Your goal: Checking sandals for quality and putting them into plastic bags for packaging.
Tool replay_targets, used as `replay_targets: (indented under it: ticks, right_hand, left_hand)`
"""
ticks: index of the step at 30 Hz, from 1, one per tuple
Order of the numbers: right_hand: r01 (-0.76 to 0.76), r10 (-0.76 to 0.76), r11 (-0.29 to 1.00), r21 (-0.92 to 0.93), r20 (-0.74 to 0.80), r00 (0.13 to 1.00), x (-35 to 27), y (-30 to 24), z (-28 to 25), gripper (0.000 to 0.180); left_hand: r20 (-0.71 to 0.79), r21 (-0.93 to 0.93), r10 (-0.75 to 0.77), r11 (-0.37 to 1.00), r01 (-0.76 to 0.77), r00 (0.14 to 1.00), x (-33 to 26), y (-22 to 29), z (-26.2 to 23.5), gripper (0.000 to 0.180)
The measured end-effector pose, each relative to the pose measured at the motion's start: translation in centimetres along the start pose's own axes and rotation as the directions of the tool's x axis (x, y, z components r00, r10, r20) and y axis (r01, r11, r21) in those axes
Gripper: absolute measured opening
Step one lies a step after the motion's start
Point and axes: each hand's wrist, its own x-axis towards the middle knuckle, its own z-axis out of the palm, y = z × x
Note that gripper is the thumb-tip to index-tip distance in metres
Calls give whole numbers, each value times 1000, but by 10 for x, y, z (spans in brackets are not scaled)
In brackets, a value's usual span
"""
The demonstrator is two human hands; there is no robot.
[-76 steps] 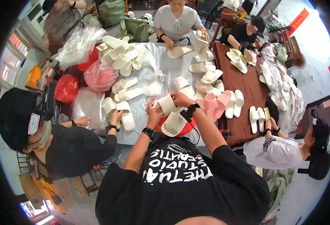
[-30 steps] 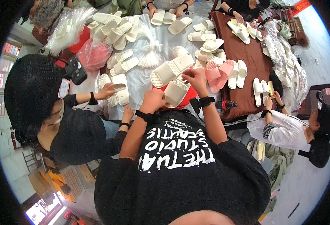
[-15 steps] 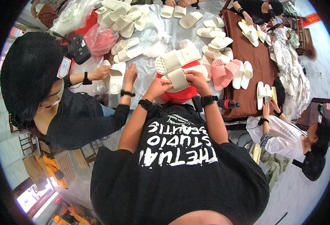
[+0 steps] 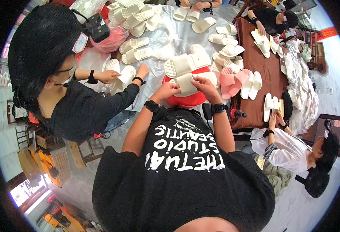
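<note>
A cream slipper (image 4: 185,86) lies across in front of me, over a round red seat or lid (image 4: 183,101). My left hand (image 4: 167,91) pinches its left edge with closed fingers. On the other side, the fingers of my right hand (image 4: 207,88) are closed on the strap's right edge. Just beyond it, another cream slipper (image 4: 183,65) with a bumpy footbed lies on its side. More of the pale footwear sits behind that, partly hidden.
A co-worker's hands (image 4: 112,76) handle cream slippers at my left. Pink slippers (image 4: 232,82) and a dark bottle with a red cap (image 4: 237,113) are at my right, by a brown-covered table (image 4: 257,112). Several slippers and clear plastic (image 4: 166,38) cover the far side.
The slipper between my hands has turned from slanting to lying more level. My right hand grips farther along the strap. The left co-worker's slipper has tilted, and the whole view has shifted slightly.
</note>
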Motion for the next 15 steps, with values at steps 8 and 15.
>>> replay_targets:
  ticks: [8,15]
  right_hand:
    - [65,-65,993,-94,0,998,2,3,8,29]
    - [140,-145,989,-48,-136,980,1,8,14,29]
  left_hand:
    - [-100,-25,131,991,-134,986,6,-20,2,28]
    - [-389,351,266,928,-125,882,-11,13,-4,18]
